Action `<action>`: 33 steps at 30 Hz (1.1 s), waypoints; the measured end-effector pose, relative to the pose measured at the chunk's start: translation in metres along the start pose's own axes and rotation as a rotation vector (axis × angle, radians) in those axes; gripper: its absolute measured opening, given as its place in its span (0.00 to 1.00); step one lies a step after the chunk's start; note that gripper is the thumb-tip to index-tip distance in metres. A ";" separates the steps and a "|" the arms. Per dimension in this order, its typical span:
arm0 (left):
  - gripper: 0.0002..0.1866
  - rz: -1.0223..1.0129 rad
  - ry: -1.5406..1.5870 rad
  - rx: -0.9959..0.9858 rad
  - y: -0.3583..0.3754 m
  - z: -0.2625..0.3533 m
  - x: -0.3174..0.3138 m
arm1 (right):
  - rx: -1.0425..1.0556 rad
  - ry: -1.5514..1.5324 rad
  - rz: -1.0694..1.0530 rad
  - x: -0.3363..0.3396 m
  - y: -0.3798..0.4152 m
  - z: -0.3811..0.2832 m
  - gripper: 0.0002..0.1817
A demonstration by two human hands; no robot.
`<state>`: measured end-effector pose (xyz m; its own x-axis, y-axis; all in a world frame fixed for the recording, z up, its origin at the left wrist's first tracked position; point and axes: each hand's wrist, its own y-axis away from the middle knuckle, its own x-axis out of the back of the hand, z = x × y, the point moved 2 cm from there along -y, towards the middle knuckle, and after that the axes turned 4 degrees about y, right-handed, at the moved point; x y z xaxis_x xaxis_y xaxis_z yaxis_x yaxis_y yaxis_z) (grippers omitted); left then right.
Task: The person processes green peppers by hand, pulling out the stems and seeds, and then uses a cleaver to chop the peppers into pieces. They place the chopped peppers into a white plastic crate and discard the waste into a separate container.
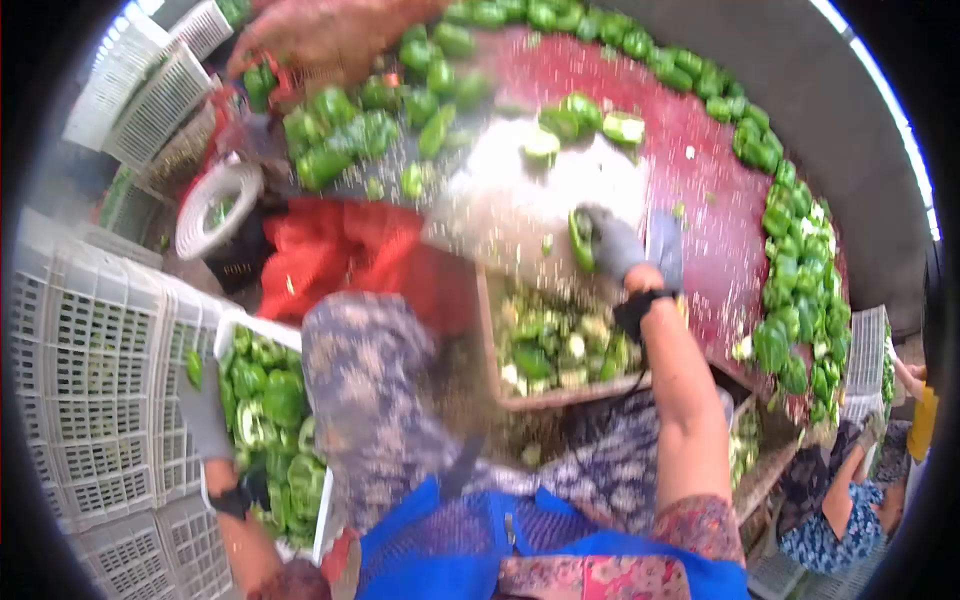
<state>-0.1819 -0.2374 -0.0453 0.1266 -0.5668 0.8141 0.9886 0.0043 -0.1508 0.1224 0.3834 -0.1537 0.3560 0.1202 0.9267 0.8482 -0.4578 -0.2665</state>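
Note:
My right hand, in a grey glove, is closed on a green pepper piece over the pale cutting board. Beside that hand lies a grey-blue flat object, too blurred to name. Low at the left, my gloved left hand is at the edge of a white crate of peppers, with a small green piece at its fingertips. Cut peppers sit on the board's far part. Below the board is a tray of pepper scraps.
Whole peppers are heaped at the back left. A row of peppers lines the red table's curved edge. White crates stand at left, near a red mesh bag. Another person works at far right.

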 end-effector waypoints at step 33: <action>0.16 -1.089 1.498 0.331 0.174 0.263 -0.187 | 0.213 -0.228 -0.206 0.090 0.046 -0.232 0.18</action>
<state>-0.0124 0.0858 -0.0764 -0.4705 -0.5854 -0.6602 0.5738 -0.7714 0.2751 0.1021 0.1686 -0.0212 0.2268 0.3950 0.8903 0.9653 -0.2125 -0.1516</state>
